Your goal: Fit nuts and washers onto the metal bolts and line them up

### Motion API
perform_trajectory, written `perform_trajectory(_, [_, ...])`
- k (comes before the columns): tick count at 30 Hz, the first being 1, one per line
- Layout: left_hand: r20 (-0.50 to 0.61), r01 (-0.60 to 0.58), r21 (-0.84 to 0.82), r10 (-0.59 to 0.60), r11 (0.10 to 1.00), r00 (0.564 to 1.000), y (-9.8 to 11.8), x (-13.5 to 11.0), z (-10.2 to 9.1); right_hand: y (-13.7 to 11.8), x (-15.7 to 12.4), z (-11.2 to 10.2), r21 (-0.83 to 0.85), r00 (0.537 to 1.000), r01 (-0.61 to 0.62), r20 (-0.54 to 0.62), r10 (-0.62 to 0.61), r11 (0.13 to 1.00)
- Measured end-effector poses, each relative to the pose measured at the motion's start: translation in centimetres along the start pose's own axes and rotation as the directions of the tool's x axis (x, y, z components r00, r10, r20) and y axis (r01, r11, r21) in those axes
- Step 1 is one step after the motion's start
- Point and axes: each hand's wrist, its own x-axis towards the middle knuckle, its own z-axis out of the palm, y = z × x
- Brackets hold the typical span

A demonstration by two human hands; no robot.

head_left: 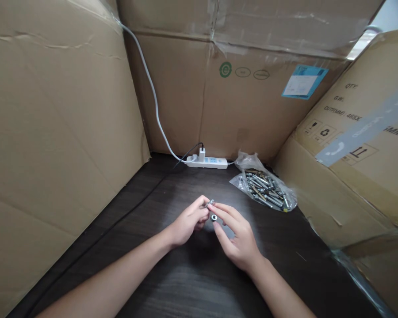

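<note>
My left hand is closed, its thumb and curled fingers pinching a small shiny metal piece that looks like a washer seen nearly edge-on. The fingertips of my right hand reach to that piece from the right. Between my right thumb and fingers sits a small silver nut, its round hole facing me. Both hands are close together above the dark tabletop. Behind them to the right lies a clear plastic bag of metal expansion bolts.
At the back stands a white power strip with a charger plugged in. A black cable runs along the left side, and a white cord hangs behind. Cardboard boxes wall in the left, back and right.
</note>
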Motion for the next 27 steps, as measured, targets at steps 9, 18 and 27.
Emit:
perform_trajectory(9, [-0.259,-0.1,0.02,0.102,0.995,0.96,0.3,1.2,-2.2,1.0,0.1,0.5,-0.108,0.999,-0.022,0.024,0.025,0.994])
perform_trajectory(18, [-0.328,-0.121,0.21,0.187,0.97,0.926,-1.2,1.3,-3.5,3.6,1.9,2.2,-0.358,0.947,-0.256,0.095,0.308,0.898])
perform_trajectory(27, [-0.299,-0.083,0.36,0.199,0.929,0.933,-0.7,1.2,-3.4,4.6,6.1,3.6,-0.509,0.894,-0.23,0.225,0.386,0.829])
